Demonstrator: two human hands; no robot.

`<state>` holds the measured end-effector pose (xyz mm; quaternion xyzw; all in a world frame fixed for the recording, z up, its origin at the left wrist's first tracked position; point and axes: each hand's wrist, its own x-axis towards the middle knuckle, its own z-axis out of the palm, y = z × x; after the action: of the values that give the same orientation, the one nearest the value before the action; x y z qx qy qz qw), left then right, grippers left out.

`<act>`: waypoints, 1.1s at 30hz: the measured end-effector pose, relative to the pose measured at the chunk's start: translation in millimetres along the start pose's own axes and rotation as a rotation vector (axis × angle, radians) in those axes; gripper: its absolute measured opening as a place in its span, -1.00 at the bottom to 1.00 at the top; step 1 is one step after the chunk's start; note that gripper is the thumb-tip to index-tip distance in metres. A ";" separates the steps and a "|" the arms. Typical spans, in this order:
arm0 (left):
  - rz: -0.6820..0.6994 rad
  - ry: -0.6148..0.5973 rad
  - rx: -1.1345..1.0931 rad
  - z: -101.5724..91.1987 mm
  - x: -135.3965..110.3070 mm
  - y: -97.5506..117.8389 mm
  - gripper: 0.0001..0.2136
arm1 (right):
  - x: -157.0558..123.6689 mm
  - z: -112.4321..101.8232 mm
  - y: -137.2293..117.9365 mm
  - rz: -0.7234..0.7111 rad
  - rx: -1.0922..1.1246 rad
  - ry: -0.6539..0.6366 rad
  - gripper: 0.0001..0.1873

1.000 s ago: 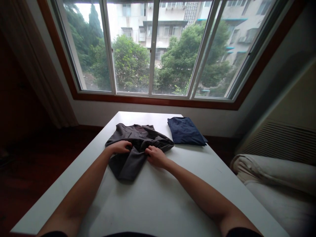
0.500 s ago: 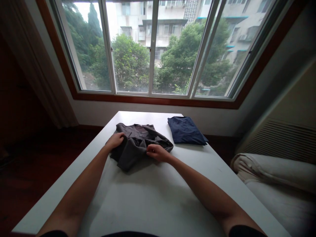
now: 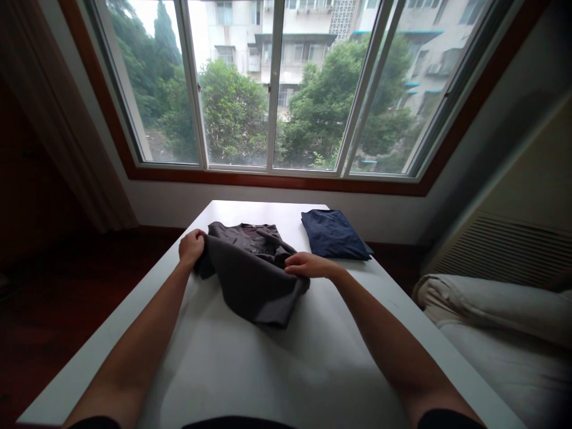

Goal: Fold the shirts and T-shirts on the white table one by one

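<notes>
One window (image 3: 236,119) with four panes stands at twelve o'clock; below it, one white table (image 3: 250,381) reaches down to six o'clock; one curtain (image 3: 58,119) hangs at ten o'clock, and pale padding (image 3: 496,304) lies at four o'clock.

Two garments are on the table: one grey shirt (image 3: 254,286), between eleven and twelve on the table's clock face, and one smaller-looking navy garment (image 3: 335,235), folded flat at one o'clock, just apart from it; the shirt is dark and plain, its neckline at its own twelve o'clock, its middle creased and bunched, with a smooth flap drooping towards six.

The person's two hands are on it; the left hand (image 3: 192,247) pinches the flap's edge at the shirt's ten o'clock; the right hand (image 3: 308,265), fingers curled, pinches the cloth at three o'clock.
</notes>
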<state>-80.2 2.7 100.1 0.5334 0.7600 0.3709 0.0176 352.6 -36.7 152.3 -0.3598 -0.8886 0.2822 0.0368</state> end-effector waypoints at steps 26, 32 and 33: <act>0.585 -0.023 -0.220 -20.4 -42.8 72.3 -0.61 | 17.9 83.8 -30.2 -0.144 -0.382 -0.156 -0.51; 0.665 -0.115 -0.170 -13.0 -43.9 68.6 -0.57 | 18.4 91.3 -34.5 -0.190 -0.399 -0.153 -0.58; 0.669 -0.124 -0.157 -11.9 -44.0 67.9 -0.57 | 18.4 91.9 -35.4 -0.191 -0.400 -0.152 -0.58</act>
<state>-12.1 -29.5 132.0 0.7714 0.5097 0.3805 -0.0180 292.5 -88.8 91.5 -0.2518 -0.9571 0.1218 -0.0757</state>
